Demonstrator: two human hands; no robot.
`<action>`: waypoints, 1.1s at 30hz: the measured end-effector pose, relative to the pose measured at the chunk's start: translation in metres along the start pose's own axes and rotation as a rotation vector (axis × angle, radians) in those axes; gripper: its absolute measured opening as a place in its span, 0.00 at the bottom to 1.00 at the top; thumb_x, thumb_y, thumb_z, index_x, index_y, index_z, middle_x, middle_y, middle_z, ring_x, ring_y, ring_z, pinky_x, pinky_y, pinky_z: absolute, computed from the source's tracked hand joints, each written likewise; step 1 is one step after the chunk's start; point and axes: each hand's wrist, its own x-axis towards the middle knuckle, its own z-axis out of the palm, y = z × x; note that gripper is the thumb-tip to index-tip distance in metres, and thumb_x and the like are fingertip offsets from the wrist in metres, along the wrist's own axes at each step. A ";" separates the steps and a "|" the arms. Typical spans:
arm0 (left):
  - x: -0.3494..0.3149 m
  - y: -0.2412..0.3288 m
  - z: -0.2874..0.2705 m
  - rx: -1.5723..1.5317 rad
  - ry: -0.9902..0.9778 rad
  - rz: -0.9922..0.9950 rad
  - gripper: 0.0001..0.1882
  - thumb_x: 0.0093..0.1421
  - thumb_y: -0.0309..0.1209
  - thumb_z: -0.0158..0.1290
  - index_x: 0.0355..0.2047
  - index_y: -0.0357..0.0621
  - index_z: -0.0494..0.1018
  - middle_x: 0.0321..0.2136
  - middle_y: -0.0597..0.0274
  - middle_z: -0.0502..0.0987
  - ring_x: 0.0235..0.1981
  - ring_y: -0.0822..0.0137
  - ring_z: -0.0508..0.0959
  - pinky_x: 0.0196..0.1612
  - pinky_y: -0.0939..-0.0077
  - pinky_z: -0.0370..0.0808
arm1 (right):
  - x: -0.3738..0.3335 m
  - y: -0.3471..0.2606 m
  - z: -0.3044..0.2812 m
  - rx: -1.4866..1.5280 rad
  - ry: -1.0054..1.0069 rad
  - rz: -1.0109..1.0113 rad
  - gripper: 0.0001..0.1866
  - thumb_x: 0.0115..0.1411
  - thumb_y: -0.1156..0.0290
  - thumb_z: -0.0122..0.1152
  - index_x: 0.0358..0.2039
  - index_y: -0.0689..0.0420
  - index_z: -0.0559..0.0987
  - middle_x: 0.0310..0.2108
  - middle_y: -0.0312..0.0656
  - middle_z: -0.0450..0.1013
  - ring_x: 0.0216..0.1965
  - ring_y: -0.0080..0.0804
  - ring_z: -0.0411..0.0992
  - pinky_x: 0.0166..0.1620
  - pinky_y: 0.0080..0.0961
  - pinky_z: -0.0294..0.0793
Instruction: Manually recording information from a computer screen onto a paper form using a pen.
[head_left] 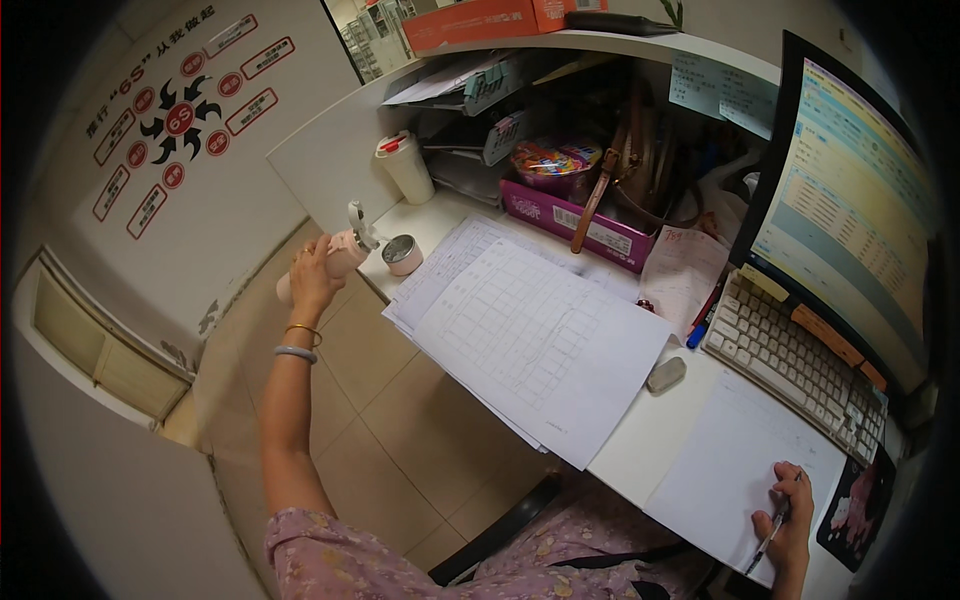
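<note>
My left hand is wrapped round a pale pink thermos bottle, held tilted off the desk's left edge with its top toward the desk. The bottle's small cap stands flipped up. Just right of its mouth, a small round pink cup with a metal rim sits on the desk; I cannot tell whether liquid is running into it. At the lower right my right hand grips a pen, resting on a white sheet of paper.
Between my hands lies a stack of printed papers. A grey computer mouse-sized object sits beside it. Keyboard and monitor stand at right. Behind are a cream tumbler, a purple box and a brown bag.
</note>
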 end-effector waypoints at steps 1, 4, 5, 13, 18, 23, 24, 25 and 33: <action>-0.001 0.001 0.002 -0.062 -0.009 -0.039 0.42 0.34 0.27 0.69 0.53 0.56 0.67 0.46 0.58 0.73 0.49 0.52 0.73 0.51 0.58 0.72 | 0.000 0.000 0.000 0.021 0.002 0.010 0.24 0.43 0.60 0.71 0.36 0.57 0.71 0.49 0.53 0.74 0.59 0.55 0.63 0.64 0.50 0.54; -0.002 0.001 0.005 -0.148 0.002 -0.078 0.42 0.35 0.29 0.69 0.54 0.53 0.67 0.47 0.55 0.74 0.48 0.49 0.74 0.51 0.57 0.73 | 0.000 0.001 0.000 0.037 -0.001 0.020 0.24 0.42 0.61 0.71 0.36 0.57 0.70 0.50 0.53 0.73 0.59 0.55 0.63 0.64 0.51 0.54; -0.001 0.001 0.007 -0.172 0.024 -0.078 0.42 0.36 0.30 0.69 0.55 0.52 0.67 0.48 0.53 0.74 0.48 0.48 0.74 0.50 0.57 0.74 | 0.000 0.001 0.000 0.033 -0.005 0.019 0.24 0.42 0.62 0.71 0.37 0.57 0.70 0.50 0.53 0.73 0.58 0.55 0.63 0.64 0.51 0.54; 0.040 -0.023 0.001 -0.515 0.205 -0.366 0.46 0.37 0.38 0.72 0.56 0.45 0.64 0.48 0.50 0.75 0.47 0.51 0.77 0.50 0.58 0.75 | 0.001 0.000 0.001 0.021 -0.007 0.044 0.23 0.40 0.68 0.68 0.37 0.57 0.69 0.51 0.53 0.71 0.58 0.54 0.64 0.63 0.49 0.57; 0.091 -0.016 0.008 -1.047 0.325 -0.476 0.45 0.39 0.36 0.74 0.55 0.37 0.62 0.49 0.52 0.75 0.47 0.59 0.78 0.50 0.66 0.77 | -0.003 0.004 0.004 0.129 0.030 0.104 0.22 0.42 0.69 0.64 0.38 0.58 0.68 0.53 0.54 0.68 0.59 0.51 0.63 0.63 0.45 0.59; 0.119 -0.015 0.057 -1.050 0.360 -0.422 0.43 0.41 0.31 0.74 0.55 0.41 0.62 0.49 0.55 0.75 0.47 0.62 0.77 0.51 0.66 0.77 | 0.001 0.002 0.001 0.078 -0.019 0.048 0.23 0.47 0.62 0.67 0.39 0.58 0.68 0.52 0.54 0.68 0.57 0.49 0.64 0.61 0.44 0.60; 0.122 -0.015 0.064 -1.054 0.360 -0.419 0.43 0.41 0.31 0.74 0.55 0.41 0.62 0.49 0.55 0.75 0.47 0.62 0.77 0.51 0.66 0.77 | 0.001 0.002 0.001 0.077 -0.015 0.049 0.23 0.47 0.62 0.67 0.39 0.58 0.68 0.52 0.54 0.68 0.57 0.49 0.64 0.61 0.44 0.60; 0.125 -0.016 0.068 -0.996 0.333 -0.456 0.43 0.41 0.32 0.74 0.54 0.40 0.63 0.49 0.55 0.75 0.47 0.62 0.77 0.51 0.66 0.77 | 0.001 0.003 0.001 0.088 -0.018 0.046 0.23 0.48 0.61 0.68 0.38 0.58 0.69 0.51 0.54 0.68 0.56 0.49 0.65 0.61 0.45 0.61; 0.135 0.013 0.081 -1.015 0.278 -0.525 0.42 0.40 0.32 0.74 0.54 0.41 0.65 0.49 0.55 0.76 0.48 0.61 0.77 0.51 0.67 0.76 | 0.002 0.004 -0.008 -0.069 -0.122 -0.023 0.19 0.55 0.68 0.67 0.47 0.54 0.74 0.58 0.52 0.66 0.59 0.47 0.66 0.54 0.37 0.74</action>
